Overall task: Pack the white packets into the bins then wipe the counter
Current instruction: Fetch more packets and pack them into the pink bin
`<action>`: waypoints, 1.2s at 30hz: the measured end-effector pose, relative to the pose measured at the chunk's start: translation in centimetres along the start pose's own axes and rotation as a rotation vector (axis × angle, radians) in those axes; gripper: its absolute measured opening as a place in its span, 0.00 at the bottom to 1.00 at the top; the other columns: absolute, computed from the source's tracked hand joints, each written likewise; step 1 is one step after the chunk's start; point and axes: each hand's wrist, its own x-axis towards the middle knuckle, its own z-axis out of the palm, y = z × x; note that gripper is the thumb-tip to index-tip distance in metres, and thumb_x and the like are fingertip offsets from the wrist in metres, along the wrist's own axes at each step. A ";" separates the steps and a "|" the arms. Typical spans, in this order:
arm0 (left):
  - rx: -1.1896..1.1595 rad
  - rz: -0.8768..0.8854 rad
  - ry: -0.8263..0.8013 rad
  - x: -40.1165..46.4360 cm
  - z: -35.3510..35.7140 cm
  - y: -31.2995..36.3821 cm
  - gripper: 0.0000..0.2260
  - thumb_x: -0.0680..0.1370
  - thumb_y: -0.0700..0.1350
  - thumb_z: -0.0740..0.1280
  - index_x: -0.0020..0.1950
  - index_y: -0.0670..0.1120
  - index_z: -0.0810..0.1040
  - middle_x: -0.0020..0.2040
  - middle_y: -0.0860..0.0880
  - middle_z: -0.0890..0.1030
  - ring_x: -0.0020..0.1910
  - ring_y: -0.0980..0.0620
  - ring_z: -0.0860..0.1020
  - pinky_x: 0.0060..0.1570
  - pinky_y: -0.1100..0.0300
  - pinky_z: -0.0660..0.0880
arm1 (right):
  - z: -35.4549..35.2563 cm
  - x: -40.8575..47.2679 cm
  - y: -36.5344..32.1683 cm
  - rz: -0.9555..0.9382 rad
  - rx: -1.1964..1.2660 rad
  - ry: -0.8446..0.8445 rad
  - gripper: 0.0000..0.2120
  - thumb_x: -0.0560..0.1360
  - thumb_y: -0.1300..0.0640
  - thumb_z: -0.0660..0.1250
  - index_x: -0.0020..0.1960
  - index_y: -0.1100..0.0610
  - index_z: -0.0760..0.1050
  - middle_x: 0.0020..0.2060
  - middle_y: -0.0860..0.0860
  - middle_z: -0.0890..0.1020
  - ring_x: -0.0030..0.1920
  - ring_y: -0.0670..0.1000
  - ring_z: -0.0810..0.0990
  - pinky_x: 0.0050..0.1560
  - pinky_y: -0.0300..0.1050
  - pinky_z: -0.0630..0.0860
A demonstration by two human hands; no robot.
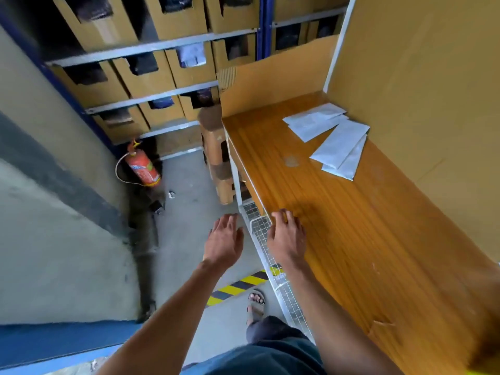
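Several flat white packets (pixel 328 136) lie overlapping in two small heaps at the far right of the wooden counter (pixel 338 226). Cardboard bins (pixel 151 79) stand in rows on the blue metal shelving at the back left, some with dark items showing in their cut-outs. My left hand (pixel 223 238) hovers over the floor just left of the counter, fingers relaxed and holding nothing. My right hand (pixel 285 234) rests over the counter's near left edge with fingers loosely bent, also holding nothing. Both hands are well short of the packets.
A cardboard panel (pixel 419 77) walls the counter's right and back. A red fire extinguisher (pixel 142 165) stands on the floor by the shelving. A wire mesh rack (pixel 259 228) runs below the counter's left edge. Yellow-black tape (pixel 243 282) marks the floor by my sandalled foot (pixel 255 304).
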 end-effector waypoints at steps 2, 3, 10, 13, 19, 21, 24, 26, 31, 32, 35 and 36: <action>0.010 -0.019 0.024 3.9 -1.0 0.3 0.18 0.85 0.50 0.60 0.73 0.45 0.71 0.65 0.42 0.77 0.63 0.39 0.75 0.60 0.44 0.77 | 0.3 4.0 -0.3 -0.027 0.003 0.013 0.13 0.76 0.54 0.70 0.60 0.50 0.78 0.58 0.53 0.79 0.56 0.60 0.79 0.52 0.56 0.79; 0.011 -0.022 0.034 5.4 -1.5 0.6 0.18 0.85 0.49 0.61 0.74 0.46 0.71 0.66 0.42 0.77 0.64 0.40 0.74 0.61 0.44 0.77 | 0.3 5.8 -0.4 -0.040 0.002 0.008 0.12 0.77 0.54 0.70 0.61 0.51 0.78 0.59 0.53 0.79 0.56 0.59 0.79 0.52 0.56 0.79; 0.035 0.005 0.007 16.2 -2.6 2.3 0.20 0.87 0.51 0.60 0.78 0.47 0.68 0.71 0.43 0.75 0.68 0.41 0.73 0.65 0.44 0.75 | 0.4 16.2 0.4 -0.024 0.040 0.051 0.15 0.79 0.52 0.69 0.65 0.52 0.78 0.63 0.55 0.80 0.61 0.59 0.79 0.58 0.54 0.78; 0.045 0.035 -0.044 20.6 -2.3 3.1 0.21 0.87 0.51 0.60 0.78 0.47 0.68 0.72 0.43 0.74 0.69 0.39 0.72 0.65 0.44 0.75 | 1.0 19.5 1.7 0.025 0.051 0.076 0.16 0.77 0.54 0.69 0.64 0.53 0.79 0.63 0.55 0.80 0.60 0.61 0.79 0.57 0.55 0.77; 0.036 0.107 -0.125 29.3 -1.0 5.7 0.22 0.88 0.51 0.57 0.81 0.48 0.66 0.78 0.44 0.69 0.75 0.41 0.68 0.70 0.45 0.70 | 1.0 25.5 4.3 0.138 -0.008 0.105 0.16 0.76 0.55 0.70 0.63 0.53 0.76 0.61 0.54 0.79 0.57 0.60 0.79 0.53 0.55 0.78; 0.023 0.149 -0.170 32.7 -0.2 6.4 0.22 0.87 0.51 0.58 0.81 0.49 0.66 0.78 0.45 0.69 0.75 0.41 0.68 0.69 0.44 0.71 | 1.0 27.7 5.0 0.208 -0.005 0.113 0.17 0.77 0.54 0.70 0.64 0.53 0.76 0.63 0.53 0.79 0.59 0.60 0.79 0.53 0.56 0.79; 0.036 0.279 -0.198 37.8 1.1 7.3 0.21 0.86 0.50 0.61 0.79 0.47 0.70 0.73 0.42 0.74 0.70 0.39 0.73 0.65 0.44 0.73 | 0.7 30.5 5.7 0.323 -0.003 0.139 0.17 0.78 0.55 0.69 0.65 0.53 0.76 0.64 0.53 0.79 0.60 0.59 0.79 0.54 0.57 0.79; 0.042 0.360 -0.234 40.9 1.8 8.4 0.21 0.86 0.49 0.62 0.78 0.46 0.71 0.71 0.42 0.75 0.69 0.39 0.73 0.65 0.44 0.73 | 0.5 31.9 5.9 0.371 -0.024 0.165 0.17 0.78 0.56 0.69 0.66 0.54 0.75 0.64 0.54 0.78 0.60 0.60 0.79 0.54 0.57 0.80; 0.008 0.531 -0.259 47.0 2.4 11.9 0.18 0.85 0.48 0.64 0.75 0.45 0.73 0.71 0.44 0.77 0.69 0.43 0.74 0.64 0.46 0.77 | -0.4 35.7 7.0 0.509 -0.082 0.184 0.19 0.78 0.56 0.69 0.69 0.54 0.74 0.67 0.54 0.77 0.60 0.61 0.78 0.54 0.57 0.79; 0.009 0.580 -0.246 48.3 2.6 12.3 0.18 0.85 0.48 0.65 0.73 0.45 0.74 0.70 0.44 0.77 0.68 0.43 0.75 0.62 0.47 0.78 | -0.5 36.6 7.2 0.543 -0.088 0.177 0.20 0.79 0.55 0.68 0.70 0.53 0.73 0.69 0.54 0.75 0.62 0.60 0.77 0.56 0.57 0.79; -0.013 0.698 -0.210 51.5 3.3 13.2 0.16 0.84 0.48 0.66 0.71 0.45 0.75 0.67 0.44 0.79 0.66 0.43 0.76 0.61 0.49 0.77 | -0.7 38.2 7.5 0.610 -0.132 0.181 0.20 0.80 0.54 0.68 0.71 0.53 0.72 0.72 0.54 0.73 0.66 0.59 0.74 0.60 0.57 0.76; -0.025 0.729 -0.207 52.6 3.8 13.6 0.16 0.84 0.49 0.66 0.70 0.44 0.75 0.67 0.44 0.80 0.66 0.43 0.77 0.61 0.48 0.77 | -0.6 38.8 7.7 0.634 -0.148 0.189 0.20 0.80 0.53 0.68 0.71 0.53 0.72 0.73 0.55 0.72 0.67 0.59 0.74 0.60 0.58 0.76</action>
